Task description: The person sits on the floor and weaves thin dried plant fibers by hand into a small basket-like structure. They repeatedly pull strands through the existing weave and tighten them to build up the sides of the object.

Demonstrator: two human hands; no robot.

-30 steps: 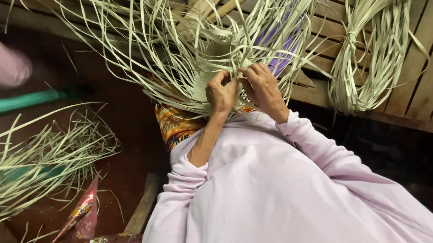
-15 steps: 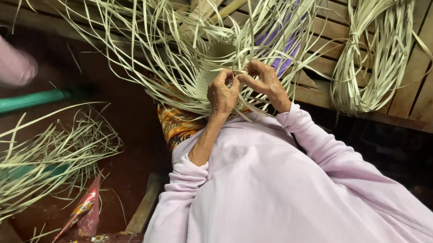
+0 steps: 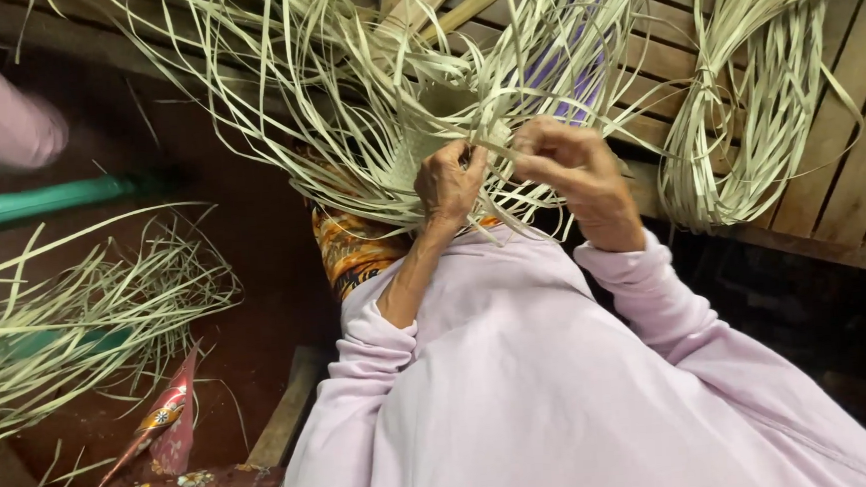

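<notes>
I see both hands pinching pale strips — left hand (image 3: pixel 449 182) closed at the woven piece (image 3: pixel 446 122) in the lap, right hand (image 3: pixel 574 170) now lifted apart, drawing a strip (image 3: pixel 495 147) taut; the weave advances, loose bundle (image 3: pixel 745 104) on the slats (image 3: pixel 850 188).

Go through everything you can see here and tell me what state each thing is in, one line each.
Left hand: pinching pale strips at the woven patch.
Right hand: gripping a strip, fingers curled.
Woven piece: partly woven, loose strips fanning out.
Strip bundle: looped, lying on the wooden slats.
Loose strips: spread out on the left.
Green pipe: lying flat.
</notes>
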